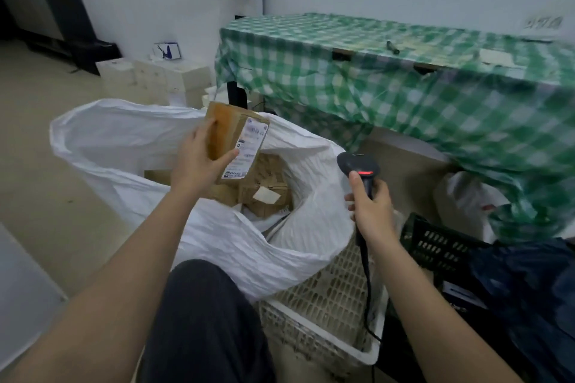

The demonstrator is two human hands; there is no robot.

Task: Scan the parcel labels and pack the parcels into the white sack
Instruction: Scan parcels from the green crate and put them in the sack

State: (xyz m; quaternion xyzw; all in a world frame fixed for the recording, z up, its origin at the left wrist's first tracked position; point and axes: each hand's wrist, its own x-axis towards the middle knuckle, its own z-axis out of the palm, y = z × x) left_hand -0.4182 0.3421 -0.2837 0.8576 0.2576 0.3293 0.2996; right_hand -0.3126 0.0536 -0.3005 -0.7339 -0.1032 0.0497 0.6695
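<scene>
My left hand (199, 158) grips a small brown cardboard parcel (228, 130) with a white shipping label (249, 149) facing right, held above the open mouth of the white sack (130, 140). Several cardboard parcels (264, 186) lie inside the sack. My right hand (371, 208) grips the handle of a black barcode scanner (357, 165), its head lit red and turned toward the label. The scanner's cable (367, 283) hangs down past my wrist.
A table under a green checked cloth (404, 78) stands behind on the right. A white plastic crate (329, 305) sits beside the sack, a black crate (435, 246) and dark bag (522, 289) further right. White boxes (155, 78) are stacked by the wall. My knee (202, 314) is below.
</scene>
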